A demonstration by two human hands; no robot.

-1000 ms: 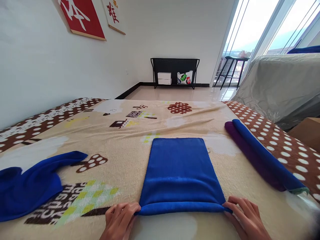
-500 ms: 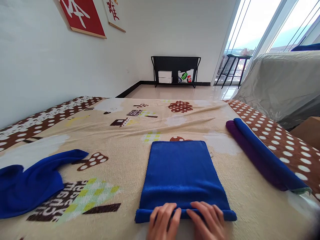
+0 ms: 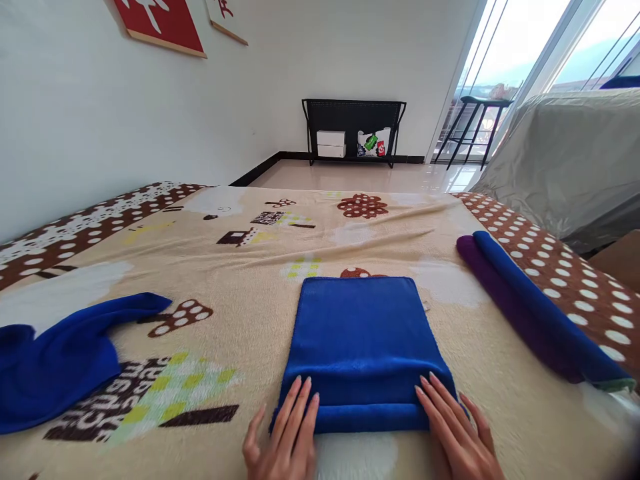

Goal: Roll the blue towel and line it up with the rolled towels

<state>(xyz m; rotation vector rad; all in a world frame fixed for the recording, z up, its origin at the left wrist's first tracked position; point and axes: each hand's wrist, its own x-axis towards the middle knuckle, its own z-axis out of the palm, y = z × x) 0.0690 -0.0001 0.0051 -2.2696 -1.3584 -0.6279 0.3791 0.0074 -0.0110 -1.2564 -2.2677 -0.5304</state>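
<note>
Cloth [image 3: 360, 327] seems soft, light; hold its near corners, where left fingers [image 3: 296, 413] and right fingers [image 3: 442, 408] lie outstretched, pinch unclear.

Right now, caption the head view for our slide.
Left hand and right hand rest on near corners of a blue cloth.

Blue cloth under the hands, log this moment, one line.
blue cloth: near edge rolled | left hand: over near-left corner | right hand: over near-right corner

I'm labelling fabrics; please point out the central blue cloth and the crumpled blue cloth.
Central blue cloth [image 3: 363, 333]: head view, on its flat part.
Crumpled blue cloth [image 3: 75, 367]: head view, on its broad middle.
</note>
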